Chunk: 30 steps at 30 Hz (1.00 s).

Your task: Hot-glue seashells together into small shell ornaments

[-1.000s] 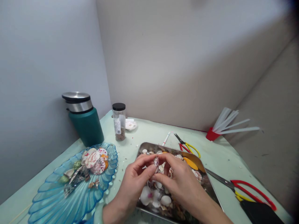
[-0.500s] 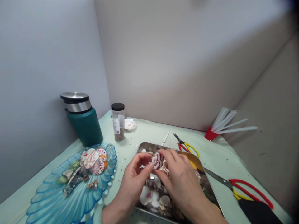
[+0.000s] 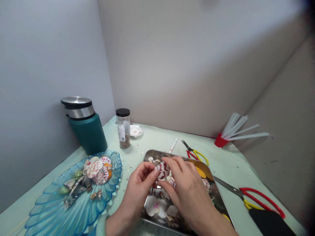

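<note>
A purple-and-white striped seashell (image 3: 163,171) is held between my two hands above a metal tray (image 3: 147,217). My left hand (image 3: 141,183) pinches the shell's left edge between thumb and fingertips. Curved over its right side is my right hand (image 3: 185,185), index finger at the top and thumb below; how firmly it grips is partly hidden. Beneath the hands, the tray holds white shells (image 3: 152,206) and other shell pieces, with a yellow piece (image 3: 200,172) by the far right rim.
A blue shell-shaped dish (image 3: 81,209) with several shells lies left, before a green bottle (image 3: 87,134). Behind stands a black-lidded jar (image 3: 123,131). Pliers (image 3: 197,154), a marker (image 3: 173,146), red-handled scissors (image 3: 258,198) and a red cup (image 3: 220,141) of translucent sticks surround the tray's far and right sides.
The shell has turned so more of its striped face shows, and both hands have shifted slightly left in view. The whole scene has also slid a little left.
</note>
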### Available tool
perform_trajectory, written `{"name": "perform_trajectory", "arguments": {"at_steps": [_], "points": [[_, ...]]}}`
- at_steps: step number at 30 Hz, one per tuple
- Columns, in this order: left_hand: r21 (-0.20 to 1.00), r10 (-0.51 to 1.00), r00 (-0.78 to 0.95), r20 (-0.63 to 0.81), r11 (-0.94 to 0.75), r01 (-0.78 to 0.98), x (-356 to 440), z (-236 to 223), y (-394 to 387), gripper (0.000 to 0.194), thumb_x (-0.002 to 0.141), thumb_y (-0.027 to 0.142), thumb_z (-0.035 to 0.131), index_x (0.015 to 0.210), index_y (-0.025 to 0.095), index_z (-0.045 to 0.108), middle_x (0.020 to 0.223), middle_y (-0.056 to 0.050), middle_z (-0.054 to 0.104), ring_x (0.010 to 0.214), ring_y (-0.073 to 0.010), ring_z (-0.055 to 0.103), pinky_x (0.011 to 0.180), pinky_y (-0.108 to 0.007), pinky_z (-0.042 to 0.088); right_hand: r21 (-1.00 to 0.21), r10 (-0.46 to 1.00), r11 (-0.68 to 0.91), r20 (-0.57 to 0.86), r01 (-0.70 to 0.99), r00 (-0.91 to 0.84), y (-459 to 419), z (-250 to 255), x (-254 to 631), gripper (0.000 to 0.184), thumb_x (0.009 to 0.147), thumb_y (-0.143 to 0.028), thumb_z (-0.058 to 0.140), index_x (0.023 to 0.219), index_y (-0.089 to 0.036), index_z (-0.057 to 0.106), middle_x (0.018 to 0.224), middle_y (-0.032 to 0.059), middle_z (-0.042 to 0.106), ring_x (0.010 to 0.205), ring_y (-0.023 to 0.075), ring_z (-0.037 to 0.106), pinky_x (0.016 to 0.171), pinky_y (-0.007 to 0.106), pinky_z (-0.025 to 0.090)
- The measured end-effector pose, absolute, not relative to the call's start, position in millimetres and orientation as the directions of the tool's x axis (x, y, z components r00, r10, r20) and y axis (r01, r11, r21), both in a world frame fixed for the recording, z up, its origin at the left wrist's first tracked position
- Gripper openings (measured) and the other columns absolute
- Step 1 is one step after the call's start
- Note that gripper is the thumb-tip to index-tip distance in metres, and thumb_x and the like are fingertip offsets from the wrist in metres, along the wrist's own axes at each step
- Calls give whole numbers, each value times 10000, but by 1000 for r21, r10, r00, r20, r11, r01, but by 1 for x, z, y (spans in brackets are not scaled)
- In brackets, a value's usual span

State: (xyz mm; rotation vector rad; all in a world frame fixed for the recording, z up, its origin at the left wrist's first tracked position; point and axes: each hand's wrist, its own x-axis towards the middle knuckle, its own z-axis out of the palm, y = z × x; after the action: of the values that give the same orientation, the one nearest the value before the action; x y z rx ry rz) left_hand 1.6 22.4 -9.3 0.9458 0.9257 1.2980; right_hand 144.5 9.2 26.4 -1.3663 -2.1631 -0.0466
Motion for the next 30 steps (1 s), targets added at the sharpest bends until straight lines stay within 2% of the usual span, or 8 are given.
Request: {"name": "perform_trajectory", "arguments": {"at_steps": [5,11,14,22,27,30], "points": [[948,999,46,-21,35,-315,1,-7,22,235,705,340,758,737,158,612,682,24,576,567,-91,468,541,-195,377,-216,797,477,515,852,-316,10,29,145,322,813,-128,612,1120,-212,563,1002,73,612,865,253,537,756,397,446],[937,999,35,-28,39,-348,1,-9,22,235,717,341,748,766,157,611,691,23,580,563,-85,459,546,-191,382,-200,795,469,520,860,-313,9,28,146,434,796,-154,656,1202,-210,510,1060,77,602,890,262,533,763,395,438],[939,999,30,-27,36,-342,2,-10,22,232,728,338,743,769,158,603,644,39,553,545,-78,445,523,-181,368,-171,778,478,537,861,-326,9,26,145,395,797,-134,652,1164,-194,520,1025,76,615,867,257,531,757,393,424],[925,999,4,-35,34,-378,3,-6,21,269,710,346,758,822,164,595,691,35,571,558,-79,471,517,-180,384,-126,764,498,533,858,-365,10,26,143,356,816,-163,647,1149,-185,525,998,82,627,850,252,544,755,396,412],[932,996,81,-47,73,-354,0,-9,21,284,809,415,649,953,170,641,585,50,528,536,-86,447,518,-189,356,-150,778,478,530,865,-338,10,26,146,401,798,-124,632,1169,-195,497,1026,86,619,840,258,541,733,389,431],[946,993,116,-25,61,-319,0,-13,21,249,825,395,638,940,175,651,556,55,510,534,-88,431,532,-195,361,-171,795,474,504,863,-337,11,26,147,411,795,-108,624,1171,-201,486,1034,85,621,851,268,545,742,405,438]]}}
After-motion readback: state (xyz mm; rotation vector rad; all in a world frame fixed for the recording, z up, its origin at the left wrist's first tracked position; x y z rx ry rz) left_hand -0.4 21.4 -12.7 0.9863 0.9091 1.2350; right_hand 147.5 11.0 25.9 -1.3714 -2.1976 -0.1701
